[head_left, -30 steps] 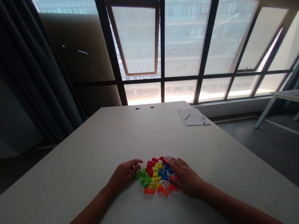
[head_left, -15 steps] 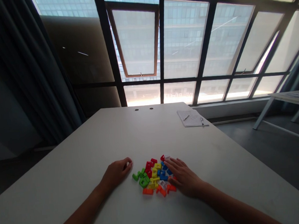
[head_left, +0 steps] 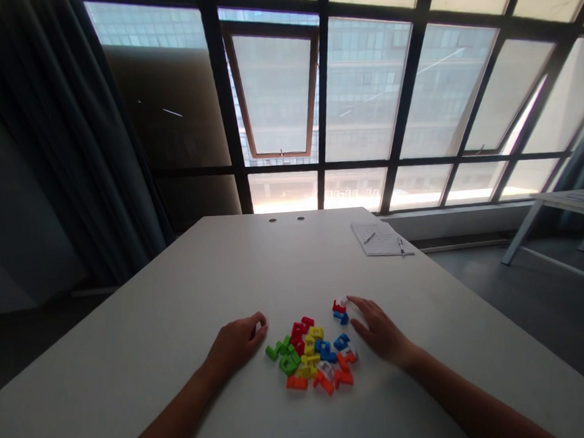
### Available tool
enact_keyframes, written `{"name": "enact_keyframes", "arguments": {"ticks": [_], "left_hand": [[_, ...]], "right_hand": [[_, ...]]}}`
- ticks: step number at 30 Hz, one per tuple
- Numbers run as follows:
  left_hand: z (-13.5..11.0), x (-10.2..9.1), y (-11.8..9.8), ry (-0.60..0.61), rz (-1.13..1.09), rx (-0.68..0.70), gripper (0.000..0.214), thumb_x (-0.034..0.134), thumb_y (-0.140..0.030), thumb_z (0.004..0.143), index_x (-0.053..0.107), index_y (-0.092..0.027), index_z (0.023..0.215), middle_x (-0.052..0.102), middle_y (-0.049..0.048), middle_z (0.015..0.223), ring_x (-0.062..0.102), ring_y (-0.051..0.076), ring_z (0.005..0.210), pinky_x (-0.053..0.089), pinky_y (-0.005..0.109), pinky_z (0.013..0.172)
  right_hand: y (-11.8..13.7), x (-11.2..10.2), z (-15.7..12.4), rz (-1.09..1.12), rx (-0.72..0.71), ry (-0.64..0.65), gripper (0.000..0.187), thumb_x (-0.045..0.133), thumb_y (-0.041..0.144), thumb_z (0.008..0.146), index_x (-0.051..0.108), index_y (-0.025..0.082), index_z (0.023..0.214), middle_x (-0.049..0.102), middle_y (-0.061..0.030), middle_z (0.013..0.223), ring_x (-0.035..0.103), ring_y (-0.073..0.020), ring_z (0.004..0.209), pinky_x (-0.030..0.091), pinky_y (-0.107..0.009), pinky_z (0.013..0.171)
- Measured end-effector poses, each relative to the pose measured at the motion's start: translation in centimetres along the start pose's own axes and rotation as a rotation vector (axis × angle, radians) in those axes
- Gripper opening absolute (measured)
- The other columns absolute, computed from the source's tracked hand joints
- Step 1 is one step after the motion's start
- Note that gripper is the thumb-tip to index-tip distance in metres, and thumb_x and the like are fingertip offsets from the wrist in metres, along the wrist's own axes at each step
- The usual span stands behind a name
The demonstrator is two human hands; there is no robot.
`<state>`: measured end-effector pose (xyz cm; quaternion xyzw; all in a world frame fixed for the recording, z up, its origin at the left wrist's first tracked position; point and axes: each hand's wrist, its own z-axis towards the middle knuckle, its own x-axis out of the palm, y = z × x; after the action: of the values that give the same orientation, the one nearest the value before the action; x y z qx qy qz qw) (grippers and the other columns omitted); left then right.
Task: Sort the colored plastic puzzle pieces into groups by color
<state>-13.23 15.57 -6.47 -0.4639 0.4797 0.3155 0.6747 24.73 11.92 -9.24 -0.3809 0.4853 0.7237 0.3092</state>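
Observation:
Small coloured plastic blocks lie in a loose pile on the white table (head_left: 215, 271). Green blocks (head_left: 288, 361) are at its left, red blocks (head_left: 298, 332) at the back, yellow blocks (head_left: 309, 363) in the middle, blue blocks (head_left: 324, 350) right of them and orange blocks (head_left: 323, 383) in front. My left hand (head_left: 238, 343) rests left of the pile, fingers curled toward the thumb, with nothing visible in it. My right hand (head_left: 380, 329) is open, its fingertips beside a white block (head_left: 343, 301), a red block (head_left: 337, 307) and a blue block (head_left: 341, 317) behind the pile.
Sheets of paper (head_left: 379, 238) with two pens lie at the table's far right. Two dark round grommets are at the far edge. Another table (head_left: 571, 203) stands to the right. Windows line the far wall, with a dark curtain (head_left: 65, 128) at the left.
My right hand has moved off the pile to the right. A white, a red and a blue block now sit apart from the pile. My left hand stays beside the pile.

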Motion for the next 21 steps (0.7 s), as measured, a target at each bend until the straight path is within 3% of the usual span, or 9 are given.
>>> {"name": "enact_keyframes", "arguments": {"ticks": [8,13,17,21], "left_hand": [[0.3,0.6,0.5,-0.003,0.015,0.009,0.020,0.046,-0.039,0.096,0.062,-0.027,0.095,0.070,-0.0016,0.076,0.064,0.017,0.069,0.035,0.024,0.063],[0.2,0.7,0.6,-0.011,0.015,0.008,0.021,0.046,-0.040,0.097,0.062,-0.028,0.095,0.069,-0.0013,0.077,0.064,0.017,0.069,0.035,0.024,0.063],[0.3,0.8,0.7,-0.005,0.008,0.003,0.022,0.045,-0.041,0.097,0.062,-0.028,0.096,0.070,-0.0011,0.078,0.064,0.017,0.070,0.035,0.024,0.063],[0.4,0.9,0.8,0.010,0.015,-0.008,0.021,0.046,-0.040,0.097,0.062,-0.027,0.097,0.070,-0.0010,0.079,0.064,0.016,0.071,0.036,0.025,0.064]], "right_hand": [[-0.3,0.1,1.4,-0.118,-0.093,0.030,0.036,0.053,0.033,0.098,0.064,0.028,0.132,0.061,-0.0072,0.138,0.055,-0.0270,0.126,0.040,-0.048,0.110],[0.5,-1.1,2.9,-0.020,-0.113,0.087,0.024,0.063,0.041,0.095,0.073,0.023,0.107,0.072,-0.0073,0.109,0.064,-0.0252,0.104,0.049,-0.040,0.095],[0.7,-1.5,2.8,0.094,-0.222,0.166,0.025,0.067,0.045,0.093,0.075,0.026,0.108,0.073,-0.0050,0.110,0.064,-0.0240,0.106,0.048,-0.038,0.097],[-0.5,-1.1,2.5,0.154,-0.212,0.117,0.025,0.062,0.045,0.096,0.077,0.025,0.103,0.074,-0.0064,0.106,0.065,-0.0233,0.103,0.049,-0.036,0.095]]}}
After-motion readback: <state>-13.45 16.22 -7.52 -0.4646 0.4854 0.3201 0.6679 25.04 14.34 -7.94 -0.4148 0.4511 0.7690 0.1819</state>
